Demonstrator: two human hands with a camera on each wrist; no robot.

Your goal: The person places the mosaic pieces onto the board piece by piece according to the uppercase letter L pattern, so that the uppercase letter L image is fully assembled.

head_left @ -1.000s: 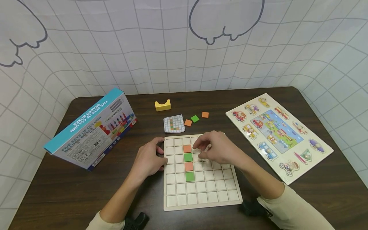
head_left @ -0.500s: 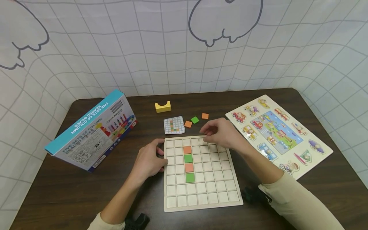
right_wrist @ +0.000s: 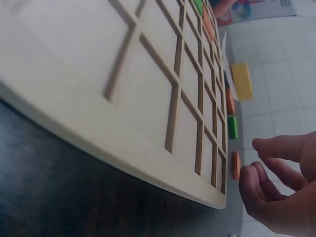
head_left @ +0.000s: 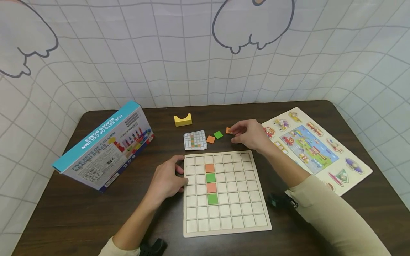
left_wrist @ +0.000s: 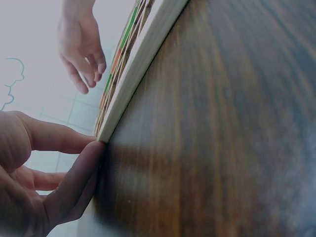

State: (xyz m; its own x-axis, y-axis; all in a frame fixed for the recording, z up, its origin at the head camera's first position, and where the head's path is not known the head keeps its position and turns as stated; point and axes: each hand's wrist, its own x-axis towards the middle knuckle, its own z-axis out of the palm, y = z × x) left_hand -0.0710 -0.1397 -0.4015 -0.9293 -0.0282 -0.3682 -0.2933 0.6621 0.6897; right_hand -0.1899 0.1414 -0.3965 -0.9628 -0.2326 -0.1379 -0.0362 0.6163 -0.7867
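The wooden grid board (head_left: 237,206) lies flat in front of me, with alternating orange and green square tiles down its third column, among them a green tile (head_left: 213,199). My left hand (head_left: 166,179) holds the board's left edge; in the left wrist view its thumb and finger meet the rim at a corner. Beyond the back right corner of the board, my right hand (head_left: 251,134) hovers with thumb and fingers apart and nothing between them. Its fingertips are right beside an orange tile (head_left: 228,130), partly covered in the head view. A loose green tile (head_left: 218,134) and another orange tile (head_left: 210,139) lie left of it.
Behind the board lies a pattern card (head_left: 195,140), with a yellow notched block (head_left: 183,120) farther back. A blue and white box (head_left: 107,149) stands on the left. At right, under my forearm, is a picture puzzle board (head_left: 326,177).
My right hand has left the grid board, moving back and right to the far orange tile. My left hand keeps its place on the edge, and the tiles in the grid are unchanged.
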